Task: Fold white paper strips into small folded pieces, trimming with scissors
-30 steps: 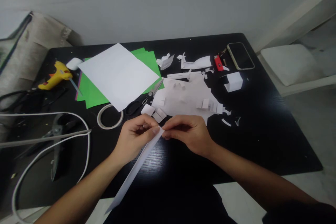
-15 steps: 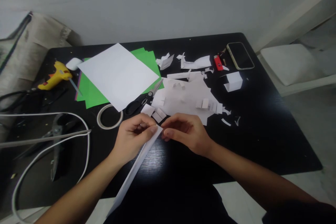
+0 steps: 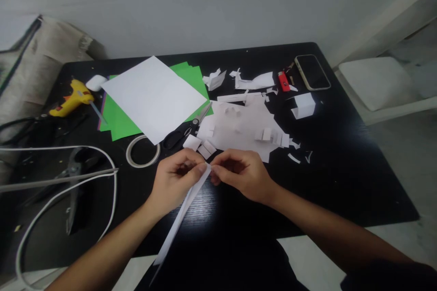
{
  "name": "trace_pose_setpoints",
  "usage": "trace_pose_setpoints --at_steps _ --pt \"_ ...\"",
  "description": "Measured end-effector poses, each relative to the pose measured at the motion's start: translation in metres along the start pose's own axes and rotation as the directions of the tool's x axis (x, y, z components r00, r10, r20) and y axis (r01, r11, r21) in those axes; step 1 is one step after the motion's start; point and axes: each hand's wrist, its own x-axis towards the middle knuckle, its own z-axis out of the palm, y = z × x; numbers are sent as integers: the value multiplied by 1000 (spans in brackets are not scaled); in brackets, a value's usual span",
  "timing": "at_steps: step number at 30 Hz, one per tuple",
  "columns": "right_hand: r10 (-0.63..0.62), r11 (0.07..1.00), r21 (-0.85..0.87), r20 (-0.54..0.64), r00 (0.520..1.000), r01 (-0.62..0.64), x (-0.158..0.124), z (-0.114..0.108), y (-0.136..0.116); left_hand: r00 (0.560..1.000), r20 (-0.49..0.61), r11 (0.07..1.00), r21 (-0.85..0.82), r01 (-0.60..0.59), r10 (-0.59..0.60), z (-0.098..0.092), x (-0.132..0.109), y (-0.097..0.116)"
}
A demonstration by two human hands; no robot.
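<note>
A long, narrow white paper strip slants from my fingertips down past the table's front edge. My left hand pinches its upper end between thumb and fingers. At the tip of the same end, my right hand has thumb and forefinger closed on the paper. Just beyond the hands lie small folded white pieces and a large cut white paper with little folded tabs on it. Black-handled scissors rest beside that paper, blades pointing away.
White paper lies on green sheets at the back left. Near them are a yellow glue gun, a tape roll, a white cable and pliers. A phone and red lighter are back right.
My right fingertips have come in onto the strip's end. The strip's lower end has swung slightly to the right, and my left hand has shifted a little to the right.
</note>
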Motion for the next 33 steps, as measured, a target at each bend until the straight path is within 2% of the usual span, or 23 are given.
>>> trace_pose_setpoints --at_steps 8,24,29,33 --pt "22 999 46 34 999 -24 0 -1 0 996 -83 994 112 -12 21 -2 0 -2" --pt "-6 992 -127 -15 1000 4 -2 2 1 999 20 997 74 30 -32 0 -1 -1" --pt "-10 994 -105 -44 999 6 -2 3 1 999 -7 996 75 50 -49 1 -3 -5" --pt "-27 996 -84 -102 994 19 1 1 -1 992 58 994 -1 112 -112 1 -2 -5"
